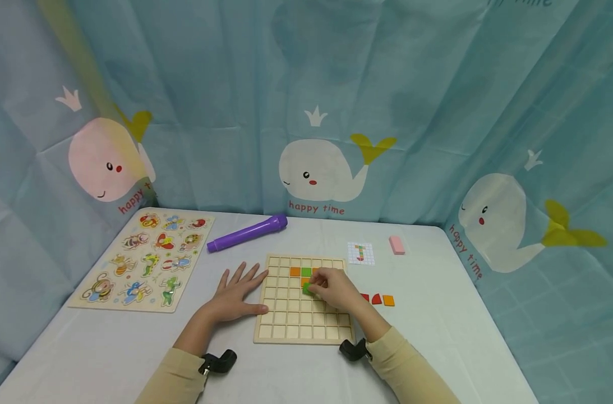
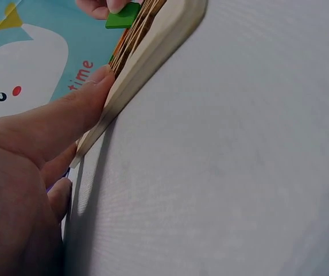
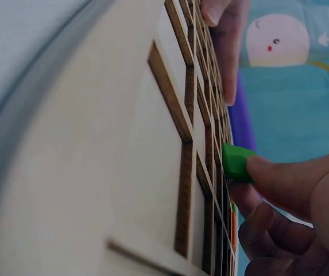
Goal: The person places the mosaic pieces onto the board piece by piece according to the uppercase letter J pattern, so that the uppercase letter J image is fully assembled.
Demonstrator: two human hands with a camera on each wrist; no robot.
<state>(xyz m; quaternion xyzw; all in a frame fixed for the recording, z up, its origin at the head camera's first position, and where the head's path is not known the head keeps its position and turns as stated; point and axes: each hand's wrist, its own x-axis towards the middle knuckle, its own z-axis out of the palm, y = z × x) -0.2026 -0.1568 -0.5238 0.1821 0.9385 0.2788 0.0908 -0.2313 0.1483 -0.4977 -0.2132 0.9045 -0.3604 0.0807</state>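
A wooden grid board [image 1: 286, 339] lies at the middle of the table in the head view. Between thumb and fingers, my right hand [image 1: 336, 289] pinches a green square tile [image 3: 236, 163], held tilted at the grid in the right wrist view. Just beyond it sit an orange tile [image 1: 295, 271] and a green tile [image 1: 306, 271] side by side; more orange tiles are partly hidden by the right hand. My left hand [image 1: 235, 297] has its fingers spread along the board's left side, its thumb [image 2: 89, 100] resting against the board's edge in the left wrist view.
Right of the board lie a red quarter-round piece [image 1: 377, 299], another red piece and an orange tile [image 1: 388, 301]. Behind are a pattern card [image 1: 360, 253] and a pink block [image 1: 397, 245]. A purple toy microphone [image 1: 248, 233] and an insect puzzle board [image 1: 134, 264] occupy the left.
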